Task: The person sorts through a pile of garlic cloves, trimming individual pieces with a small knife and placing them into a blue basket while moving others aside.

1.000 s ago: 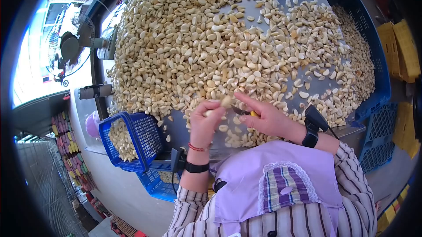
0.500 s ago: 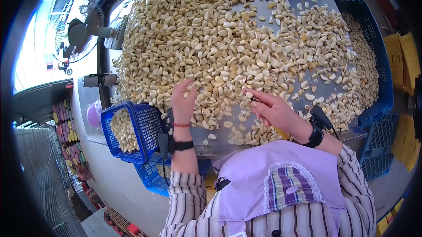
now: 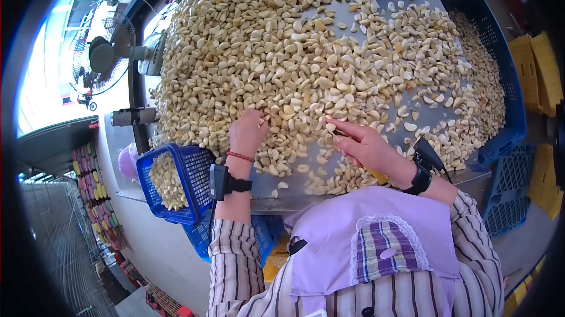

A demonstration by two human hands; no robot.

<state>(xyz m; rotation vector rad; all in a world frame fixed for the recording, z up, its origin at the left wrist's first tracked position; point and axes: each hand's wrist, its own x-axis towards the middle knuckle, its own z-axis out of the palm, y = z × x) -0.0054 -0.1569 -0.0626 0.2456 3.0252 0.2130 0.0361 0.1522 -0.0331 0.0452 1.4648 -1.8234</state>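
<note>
Peeled garlic cloves (image 3: 282, 64) cover the metal table in a wide heap. At the near edge of the heap my left hand (image 3: 248, 132) reaches in, palm down, its fingers curled together among the cloves. Whatever lies between those fingertips is hidden. My right hand (image 3: 365, 147) is closed around a small knife, whose yellow handle (image 3: 378, 177) sticks out below the palm. Only a short dark part of the knife shows by the fingers. One pale clove (image 3: 331, 127) sits at the right fingertips, against the thumb and forefinger.
A blue basket (image 3: 203, 167) holding cloves stands left of my left forearm, with another blue crate (image 3: 199, 236) below it. At the right, a large blue crate (image 3: 513, 76) is full of cloves. A fan (image 3: 105, 54) stands at the table's left edge.
My left hand has moved slightly down and turned, its fingers now curled into the cloves; the left wrist device has swung into view. My right hand stays nearly in place.
</note>
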